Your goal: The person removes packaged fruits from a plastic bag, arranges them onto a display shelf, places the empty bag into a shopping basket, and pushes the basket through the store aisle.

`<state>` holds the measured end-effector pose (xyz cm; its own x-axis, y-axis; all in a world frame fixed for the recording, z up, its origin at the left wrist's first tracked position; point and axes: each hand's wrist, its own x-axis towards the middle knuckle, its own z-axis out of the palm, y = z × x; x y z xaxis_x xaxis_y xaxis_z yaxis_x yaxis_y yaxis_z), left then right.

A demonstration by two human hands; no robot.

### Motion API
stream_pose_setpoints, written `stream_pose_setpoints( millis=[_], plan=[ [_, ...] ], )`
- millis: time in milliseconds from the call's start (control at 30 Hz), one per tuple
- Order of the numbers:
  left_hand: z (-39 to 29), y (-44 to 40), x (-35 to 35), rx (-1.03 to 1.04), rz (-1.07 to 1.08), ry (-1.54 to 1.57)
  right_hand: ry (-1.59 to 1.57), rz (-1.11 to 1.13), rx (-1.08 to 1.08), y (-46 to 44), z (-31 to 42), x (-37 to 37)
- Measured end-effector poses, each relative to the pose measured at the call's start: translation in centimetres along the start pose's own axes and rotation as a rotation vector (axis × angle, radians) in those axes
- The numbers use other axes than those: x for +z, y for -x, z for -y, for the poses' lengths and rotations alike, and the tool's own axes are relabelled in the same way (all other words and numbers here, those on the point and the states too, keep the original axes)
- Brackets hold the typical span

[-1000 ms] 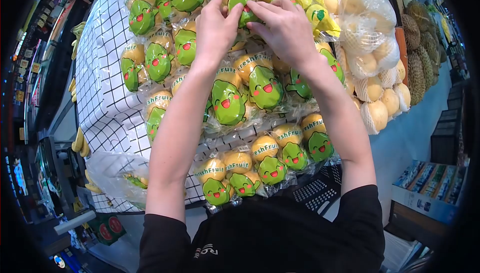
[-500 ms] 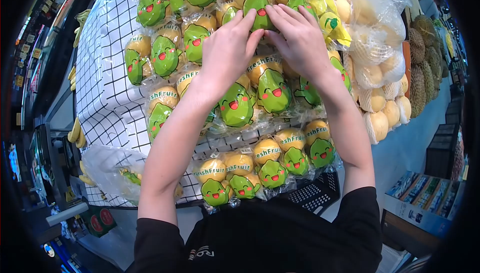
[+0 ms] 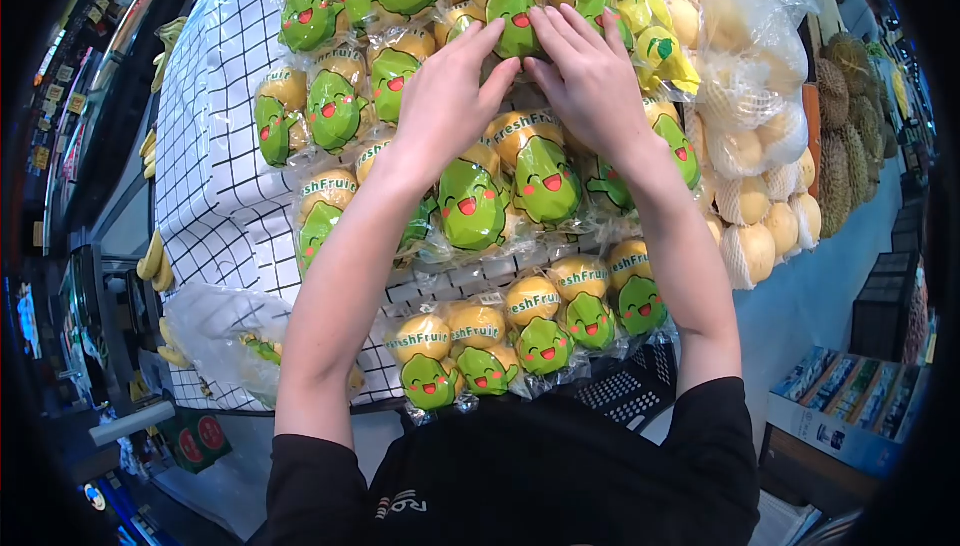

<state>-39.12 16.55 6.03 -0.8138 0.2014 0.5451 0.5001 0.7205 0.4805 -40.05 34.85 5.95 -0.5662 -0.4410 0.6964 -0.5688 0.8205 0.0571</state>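
Observation:
Near the top centre, a clear bag of yellow fruit (image 3: 516, 28), printed "FreshFruit" with a green smiling cartoon, lies between my two hands. My left hand (image 3: 455, 96) holds its left lower side, with fingers stretched forward and thumb pointing inward. On the opposite side, my right hand (image 3: 588, 76) has its fingers laid along the bag's right edge and its thumb at the lower end. My palms hide part of the bags below. Matching bags surround them, including one bag (image 3: 547, 181) just below my hands and another (image 3: 398, 76) to the left.
A front row of fruit bags (image 3: 540, 346) lies along the table's near edge. White checked cloth (image 3: 225, 136) covers the table. Net-wrapped fruit (image 3: 745, 201) and clear plastic (image 3: 765, 46) are at right, durians (image 3: 845, 146) beyond. A crumpled plastic bag (image 3: 215, 336) lies front left.
My hands have shifted very slightly, and the right fingers are a little more spread. The bag between them stays in nearly the same place.

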Motion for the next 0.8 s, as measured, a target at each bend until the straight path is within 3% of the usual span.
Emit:
stream_pose_setpoints(
  millis=[267,500,633,800],
  plan=[
    [1.4,0.1,-2.0,-0.056,-0.007,0.045,-0.024,-0.008,0.114,0.3,1.3,-0.4],
    [2.8,-2.1,-2.8,-0.115,-0.011,-0.011,-0.08,-0.099,0.007,0.8,2.0,-1.0],
    [3.0,-3.2,-2.4,-0.222,0.009,0.006,-0.071,-0.101,0.004,0.7,2.1,-1.0],
    [4.6,-4.2,-1.6,-0.21,-0.094,-0.019,-0.13,-0.102,0.06,0.6,2.2,-1.0]
  ],
)
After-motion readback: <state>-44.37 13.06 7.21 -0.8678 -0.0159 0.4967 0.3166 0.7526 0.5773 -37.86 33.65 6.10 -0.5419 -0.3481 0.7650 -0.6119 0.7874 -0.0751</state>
